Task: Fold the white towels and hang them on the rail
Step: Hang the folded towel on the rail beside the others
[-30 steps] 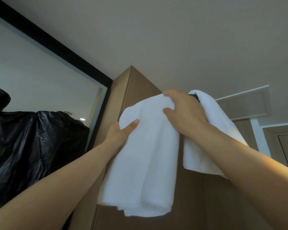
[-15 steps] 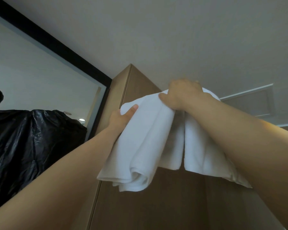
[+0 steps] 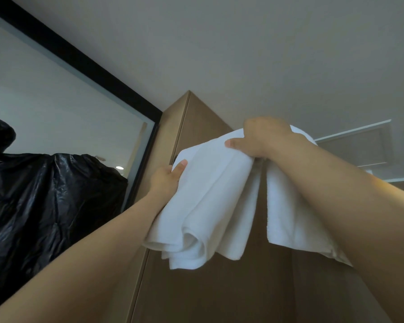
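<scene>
Both my forearms run off the bottom edge. My left hand (image 3: pixel 167 180) pinches the left edge of the folded white towel (image 3: pixel 210 197), thumb in front, fingers hidden behind the cloth. My right hand (image 3: pixel 264 136) clamps its top fold, higher and apart from the left. A second towel (image 3: pixel 289 206) hangs just beside, partly behind my right arm. I cannot make out the rail under them. Behind stands the wooden cabinet (image 3: pixel 219 290); a black plastic bag (image 3: pixel 44 194) fills the left; open ceiling (image 3: pixel 243 54) above.
</scene>
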### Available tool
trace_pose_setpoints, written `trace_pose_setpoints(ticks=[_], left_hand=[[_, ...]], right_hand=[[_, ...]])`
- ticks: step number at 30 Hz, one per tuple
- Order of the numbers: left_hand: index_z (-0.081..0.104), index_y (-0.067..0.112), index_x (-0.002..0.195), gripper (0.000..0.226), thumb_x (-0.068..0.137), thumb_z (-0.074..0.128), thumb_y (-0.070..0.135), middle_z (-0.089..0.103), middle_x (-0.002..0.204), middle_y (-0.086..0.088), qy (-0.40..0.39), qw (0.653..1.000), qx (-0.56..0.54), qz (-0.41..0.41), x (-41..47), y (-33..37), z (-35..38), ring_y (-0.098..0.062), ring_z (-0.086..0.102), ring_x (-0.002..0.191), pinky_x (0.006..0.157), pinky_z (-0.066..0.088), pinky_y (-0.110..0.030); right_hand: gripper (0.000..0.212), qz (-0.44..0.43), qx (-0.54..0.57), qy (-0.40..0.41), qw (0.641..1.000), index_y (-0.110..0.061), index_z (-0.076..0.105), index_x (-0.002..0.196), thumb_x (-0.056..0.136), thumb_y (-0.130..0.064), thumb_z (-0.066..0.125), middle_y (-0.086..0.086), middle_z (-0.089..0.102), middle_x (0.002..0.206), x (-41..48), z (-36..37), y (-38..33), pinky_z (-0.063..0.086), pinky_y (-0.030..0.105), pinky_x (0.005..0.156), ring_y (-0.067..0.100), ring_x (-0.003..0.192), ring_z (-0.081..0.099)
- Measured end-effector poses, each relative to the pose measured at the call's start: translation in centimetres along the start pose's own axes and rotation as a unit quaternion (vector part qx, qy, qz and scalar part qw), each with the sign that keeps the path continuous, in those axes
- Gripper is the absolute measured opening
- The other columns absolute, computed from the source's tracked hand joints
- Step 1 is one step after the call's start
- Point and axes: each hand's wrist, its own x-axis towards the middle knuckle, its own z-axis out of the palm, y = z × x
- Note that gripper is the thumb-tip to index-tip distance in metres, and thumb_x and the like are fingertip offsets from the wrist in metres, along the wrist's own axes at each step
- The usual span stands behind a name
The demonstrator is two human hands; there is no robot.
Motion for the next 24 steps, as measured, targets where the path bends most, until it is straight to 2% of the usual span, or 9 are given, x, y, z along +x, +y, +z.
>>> trace_pose_setpoints(ticks=[4,7,9,11,13,17,20,22,24], left_hand=[[0.025,0.016,0.058,0.053,0.097,0.052,0.039,0.026,0.055,0.002,0.052,0.997,-0.002,0.064,-0.7,-0.5,0.9,-0.014,0.025,0.053,0.051,0.020,-0.029],[0.033,0.015,0.059,0.051,0.097,0.047,0.046,0.035,0.057,0.002,0.049,0.999,-0.008,0.015,-1.3,-0.4,1.3,-0.016,0.035,0.058,0.053,0.027,-0.029],[0.054,0.016,0.072,0.051,0.089,0.048,0.064,0.056,0.073,0.000,-0.036,0.995,-0.022,-0.095,-1.8,-0.4,0.9,-0.019,0.054,0.074,0.066,0.041,-0.030],[0.065,0.020,0.104,0.069,0.069,0.060,0.079,0.069,0.104,0.000,-0.190,0.953,-0.123,-0.200,-2.4,-0.9,-0.3,-0.020,0.066,0.096,0.085,0.049,-0.033],[0.067,0.025,0.114,0.082,0.053,0.071,0.080,0.073,0.109,0.000,-0.289,0.919,-0.161,-0.214,-2.7,-1.4,-1.4,-0.021,0.071,0.098,0.085,0.054,-0.035],[0.066,0.019,0.091,0.057,0.067,0.068,0.070,0.071,0.078,0.002,-0.126,0.976,-0.065,-0.162,-2.3,-2.1,-2.0,-0.019,0.066,0.076,0.072,0.051,-0.030],[0.056,0.021,0.064,0.040,0.081,0.067,0.056,0.057,0.045,0.016,-0.084,0.991,-0.071,-0.070,-3.1,-2.3,-2.2,-0.001,0.056,0.047,0.045,0.042,-0.016],[0.057,0.020,0.072,0.041,0.082,0.063,0.059,0.064,0.058,0.017,-0.060,0.996,-0.047,-0.041,-4.3,-2.2,-2.3,0.002,0.060,0.054,0.048,0.043,-0.015],[0.061,0.018,0.098,0.047,0.082,0.060,0.062,0.068,0.091,0.009,-0.027,0.999,-0.039,-0.021,-5.6,-1.8,-2.5,-0.007,0.065,0.083,0.064,0.047,-0.023]], right_hand=[[0.053,0.001,-0.009,0.001,1.000,-0.015,0.036,0.071,0.095,-0.062,0.043,0.005,0.053,0.094,0.0,0.1,0.1,0.035,0.032,0.075,0.026,0.087,0.046],[0.051,-0.004,-0.016,0.010,1.000,-0.015,0.042,0.075,0.096,-0.061,0.041,0.005,0.055,0.096,0.0,0.4,0.1,0.034,0.033,0.075,0.026,0.088,0.048],[0.049,-0.007,-0.028,0.022,0.999,-0.015,0.055,0.098,0.096,-0.061,0.039,0.006,0.062,0.112,-0.1,0.6,0.1,0.033,0.034,0.077,0.028,0.101,0.055],[0.050,-0.006,-0.034,0.031,0.999,-0.016,0.056,0.108,0.096,-0.061,0.038,0.007,0.062,0.119,-0.2,0.7,0.1,0.032,0.036,0.079,0.028,0.110,0.056],[0.053,0.001,-0.035,0.036,0.999,-0.015,0.056,0.114,0.095,-0.061,0.038,0.008,0.062,0.122,-0.3,0.7,-0.1,0.032,0.038,0.081,0.029,0.113,0.056],[0.060,0.027,-0.035,0.044,0.998,-0.011,0.048,0.130,0.095,-0.059,0.037,0.011,0.060,0.128,-0.9,1.2,-0.6,0.030,0.043,0.102,0.031,0.118,0.055],[0.057,0.025,0.020,0.062,0.998,-0.010,0.046,0.132,0.093,-0.052,0.046,0.015,0.052,0.135,-2.5,1.6,-1.7,0.014,0.049,0.117,0.033,0.128,0.046],[0.054,0.002,0.088,0.106,0.991,-0.010,0.045,0.131,0.090,-0.043,0.053,0.016,0.046,0.138,-4.2,2.0,-2.5,0.013,0.045,0.119,0.033,0.131,0.040],[0.051,-0.019,0.195,0.169,0.966,-0.011,0.044,0.132,0.088,-0.033,0.057,0.012,0.043,0.140,-6.7,2.6,-2.9,0.025,0.027,0.104,0.028,0.129,0.038]])
